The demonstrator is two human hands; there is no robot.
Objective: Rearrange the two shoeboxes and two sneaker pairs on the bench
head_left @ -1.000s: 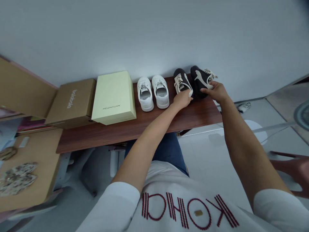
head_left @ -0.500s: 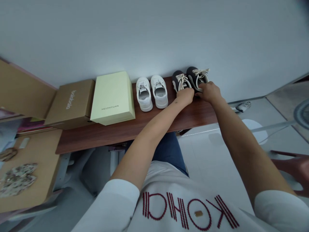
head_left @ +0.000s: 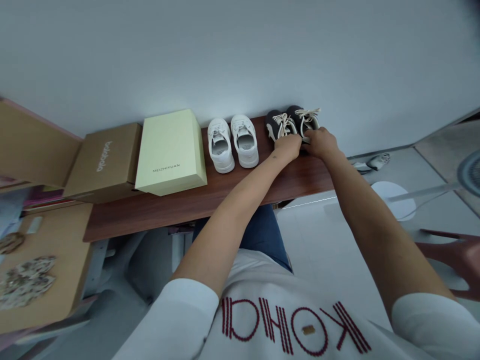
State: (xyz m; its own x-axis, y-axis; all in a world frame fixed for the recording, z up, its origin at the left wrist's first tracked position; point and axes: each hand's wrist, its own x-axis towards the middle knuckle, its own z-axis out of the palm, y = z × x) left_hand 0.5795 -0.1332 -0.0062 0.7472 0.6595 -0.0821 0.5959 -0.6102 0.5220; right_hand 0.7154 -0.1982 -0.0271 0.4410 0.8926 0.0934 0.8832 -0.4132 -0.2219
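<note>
The pair of dark shoes stood near the far right corner of the desk [head_left: 300, 175], toes toward the far edge by the wall [head_left: 240, 55] and heels toward the person. Their long axes ran mainly from front to back, both slanting so that the toes pointed a little toward the desk's left end. The left hand [head_left: 288, 145] was at the heel of the left dark shoe [head_left: 275, 128], and the right hand [head_left: 318, 142] was at the heel of the right dark shoe [head_left: 297, 119]. From the fingers of each hand, then, its shoe lay ahead and slightly to the left, with the cream laces on top in plain view.

The fingers of the left hand were curled closed around the heel, though the knuckles hid most of the fingertips. The fingers of the right hand gripped the other heel, thumb toward the inner side. The two hands were just beside each other, each nearer to its own shoe. The shoes were touching or almost so; the hands covered their backs, and whether both soles lay flat on the desk could not be told.

Farther left along the desk stood two white shoes [head_left: 244, 142], toes also toward the far edge, then a pale box [head_left: 168, 145] and a brown box [head_left: 105, 162] near the left end.
</note>
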